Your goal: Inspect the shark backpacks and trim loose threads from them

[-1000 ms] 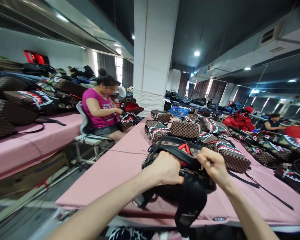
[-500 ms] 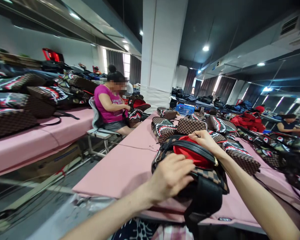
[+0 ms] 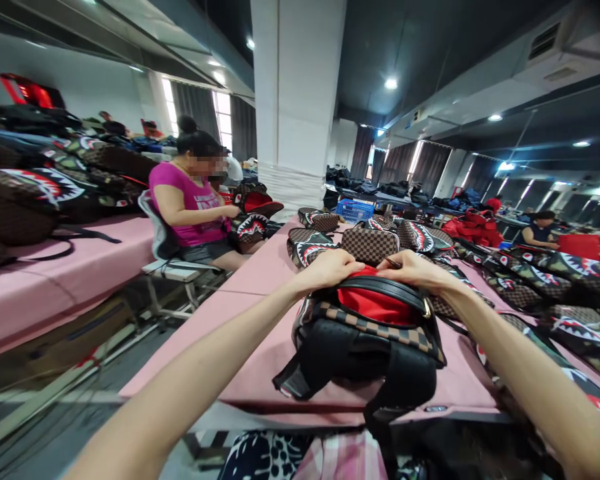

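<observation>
A brown-checked backpack (image 3: 380, 319) lies on the pink-covered table (image 3: 250, 333), its mouth showing red lining and its black straps toward me. My left hand (image 3: 330, 268) is closed, fingers pinching the far edge of the opening on the left side. My right hand (image 3: 413, 270) is closed at the same edge, a little to the right. A thin dark tool (image 3: 393, 264) pokes out between its fingers; its kind is too small to make out. Between the hands and me arches the black handle (image 3: 385, 285).
Beyond the backpack, several checked bags with shark-mouth prints (image 3: 423, 238) cover the table. A blue basket (image 3: 355, 211) stands farther back. To the left, a seated co-worker (image 3: 190, 193) handles a similar bag. More bags (image 3: 45, 190) are piled on another pink table; a white pillar (image 3: 300, 100) rises behind.
My left hand has moved from above the near side of the backpack to its far edge, beside my right hand. The view has turned rightward. The near straps now show more.
</observation>
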Action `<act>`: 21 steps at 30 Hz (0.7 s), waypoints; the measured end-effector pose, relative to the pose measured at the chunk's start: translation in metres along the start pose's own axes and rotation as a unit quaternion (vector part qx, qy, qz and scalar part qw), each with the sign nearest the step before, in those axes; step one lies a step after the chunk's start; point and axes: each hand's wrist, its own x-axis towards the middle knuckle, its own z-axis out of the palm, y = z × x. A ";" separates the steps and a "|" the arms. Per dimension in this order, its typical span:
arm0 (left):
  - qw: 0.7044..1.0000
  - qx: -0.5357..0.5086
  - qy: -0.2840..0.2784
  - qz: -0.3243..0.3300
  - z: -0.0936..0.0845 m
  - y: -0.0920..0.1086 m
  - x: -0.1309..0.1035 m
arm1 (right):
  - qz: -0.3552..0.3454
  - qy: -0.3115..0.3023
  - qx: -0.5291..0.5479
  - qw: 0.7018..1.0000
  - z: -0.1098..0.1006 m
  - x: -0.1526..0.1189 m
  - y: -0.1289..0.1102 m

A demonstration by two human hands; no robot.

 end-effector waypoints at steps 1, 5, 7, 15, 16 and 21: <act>1.000 -0.008 0.002 -0.009 0.001 -0.001 -0.001 | 0.009 -0.023 -0.012 1.000 -0.006 -0.009 0.000; 0.999 -0.035 0.001 -0.030 0.004 -0.006 0.000 | 0.050 -0.021 -0.018 0.998 -0.019 -0.033 0.004; 0.999 -0.039 -0.004 -0.031 0.005 -0.007 0.003 | 0.055 0.002 0.012 0.998 -0.016 -0.037 0.009; 0.951 0.036 0.297 0.073 0.018 0.031 -0.043 | 0.051 0.045 0.142 0.988 -0.006 -0.028 0.033; 0.947 0.067 0.285 0.129 0.024 0.040 -0.051 | 0.047 0.046 0.144 0.987 -0.006 -0.027 0.034; 0.961 0.183 -0.138 0.153 0.039 0.075 -0.052 | 0.033 0.072 0.153 0.985 0.000 -0.026 0.037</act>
